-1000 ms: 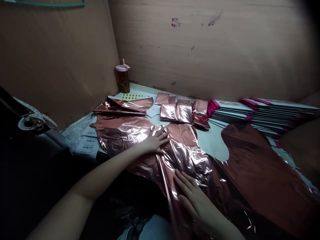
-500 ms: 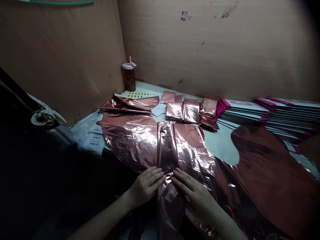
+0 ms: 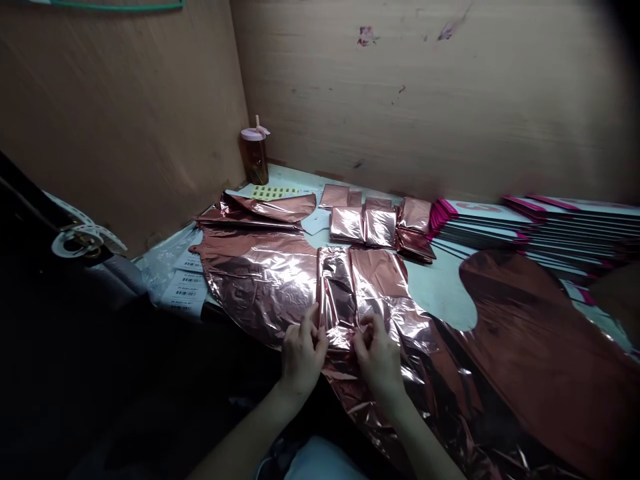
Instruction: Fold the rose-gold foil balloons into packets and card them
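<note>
A narrow folded strip of shiny rose-gold foil balloon (image 3: 338, 283) lies on top of larger flat rose-gold foil balloons (image 3: 260, 283). My left hand (image 3: 300, 360) pinches the lower left corner of the strip, thumb against fingers, its index finger stretched along the side. At the lower right corner my right hand (image 3: 381, 360) is closed in a similar pinch. The strip's near end is doubled back between the two hands. A curved foil sheet (image 3: 540, 333) spreads to the right and hangs toward the front.
Small folded foil packets (image 3: 381, 227) stand behind the strip. To their right is a fanned stack of cards with pink edges (image 3: 500, 227). A lidded drink cup (image 3: 255, 157) stands in the back corner by wooden walls (image 3: 400, 100). Barcode labels (image 3: 185, 287) lie at left.
The strip's loose near end, which hung toward me, is now folded back up onto the strip. My hands went from lying flat on it to pinching its lower corners.
</note>
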